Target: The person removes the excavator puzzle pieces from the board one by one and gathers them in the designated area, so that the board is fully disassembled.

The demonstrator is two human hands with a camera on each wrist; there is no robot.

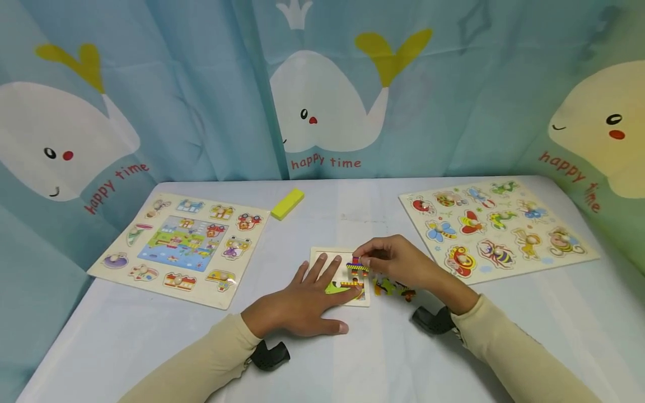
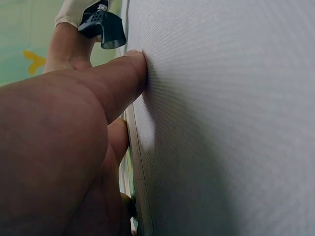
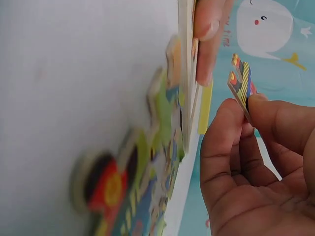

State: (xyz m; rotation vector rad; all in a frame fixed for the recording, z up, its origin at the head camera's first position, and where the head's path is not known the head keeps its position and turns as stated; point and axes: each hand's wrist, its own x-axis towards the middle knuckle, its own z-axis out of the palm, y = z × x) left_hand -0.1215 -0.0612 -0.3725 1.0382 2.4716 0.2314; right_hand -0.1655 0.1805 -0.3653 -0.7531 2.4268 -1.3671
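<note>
A small wooden jigsaw board (image 1: 364, 303) lies on the table, with a green piece fitted in its lower part. My left hand (image 1: 307, 302) rests on it with fingers spread; in the left wrist view its thumb (image 2: 125, 73) touches the cloth beside the board. Above the board's right side, my right hand (image 1: 395, 262) pinches a striped puzzle piece (image 3: 241, 81) between thumb and fingers. Several loose puzzle pieces (image 1: 385, 286) lie right of the board, partly under that hand. The right wrist view shows these pieces close up, with red, green and blue prints.
A large vehicle peg puzzle (image 1: 234, 294) lies at the left, and an insect peg puzzle (image 1: 418, 221) at the right. Behind the small board is a yellow block (image 1: 288, 204). A whale-print curtain (image 1: 201, 112) hangs along the table's back edge.
</note>
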